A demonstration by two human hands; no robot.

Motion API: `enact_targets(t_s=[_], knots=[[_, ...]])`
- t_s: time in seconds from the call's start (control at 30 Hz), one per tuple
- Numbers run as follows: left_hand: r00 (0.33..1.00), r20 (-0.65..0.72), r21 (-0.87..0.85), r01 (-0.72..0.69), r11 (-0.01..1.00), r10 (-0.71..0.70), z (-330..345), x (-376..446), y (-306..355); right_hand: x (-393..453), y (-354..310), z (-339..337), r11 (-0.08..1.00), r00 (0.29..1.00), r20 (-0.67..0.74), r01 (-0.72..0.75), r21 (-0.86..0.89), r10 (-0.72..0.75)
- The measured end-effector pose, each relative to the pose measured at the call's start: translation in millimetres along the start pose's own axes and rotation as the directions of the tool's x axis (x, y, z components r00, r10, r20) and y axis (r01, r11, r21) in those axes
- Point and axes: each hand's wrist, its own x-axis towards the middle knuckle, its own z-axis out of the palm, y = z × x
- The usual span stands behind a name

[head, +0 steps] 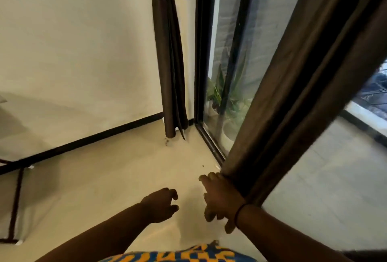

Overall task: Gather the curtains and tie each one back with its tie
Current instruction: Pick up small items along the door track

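Right hand [219, 199] wrapped around the near curtain [293, 94], bunching its folds for tying. Left hand [161, 205] beside that curtain, loosely curled, holding nothing. Other curtain [171, 73] hanging far beyond, in the corner. No tie visible.

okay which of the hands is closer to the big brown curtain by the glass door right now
The right hand. It rests against the curtain, gathering its folds. The left hand hangs beside it over the floor, loosely curled, apart from the fabric.
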Motion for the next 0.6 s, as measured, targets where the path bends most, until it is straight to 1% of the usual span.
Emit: enact_targets(t_s=[0.07,0.13,0.2,0.27,0.37,0.4,0.47,0.53,0.6], knots=[[1.000,0.011,0.040,-0.010,0.999,0.010,-28.9,24.4,-2.2,32.3,8.3,-19.6,0.993,1.000,0.000,0.024,-0.112,-0.024],[1.000,0.006,0.042,-0.006,0.999,0.006,-60.2,55.1,-5.3,60.9,20.8,-29.8,0.977,0.999,0.033,0.035,-0.212,-0.029],[1.000,-0.002,0.002,-0.005,1.000,0.005,-85.1,89.5,-9.6,85.6,33.5,-37.0,0.952,0.996,0.093,0.020,-0.306,0.009],[0.999,0.032,-0.017,-0.018,1.000,0.019,-103.9,120.4,-12.4,103.7,42.2,-42.1,0.942,0.981,0.175,-0.015,-0.337,0.079],[0.989,0.124,0.042,-0.086,0.995,0.080,-132.6,180.0,-17.1,131.4,62.2,-48.1,0.964,0.937,0.308,-0.087,-0.252,0.165],[0.984,0.138,0.066,-0.120,0.991,0.110,-142.5,199.1,-16.9,137.4,75.2,-48.8,0.969,0.928,0.323,-0.121,-0.214,0.187],[0.969,0.171,0.086,-0.193,0.978,0.176,-168.7,246.6,-19.0,158.3,101.9,-52.6,0.966,0.905,0.340,-0.251,-0.056,0.255],[0.952,0.200,0.119,-0.257,0.959,0.231,-199.9,290.3,-20.2,175.4,116.4,-59.7,0.918,0.873,0.340,-0.392,0.060,0.350],[0.934,0.237,0.146,-0.307,0.941,0.268,-227.5,339.3,-25.8,198.9,127.7,-63.8,0.804,0.788,0.358,-0.577,0.143,0.502]])
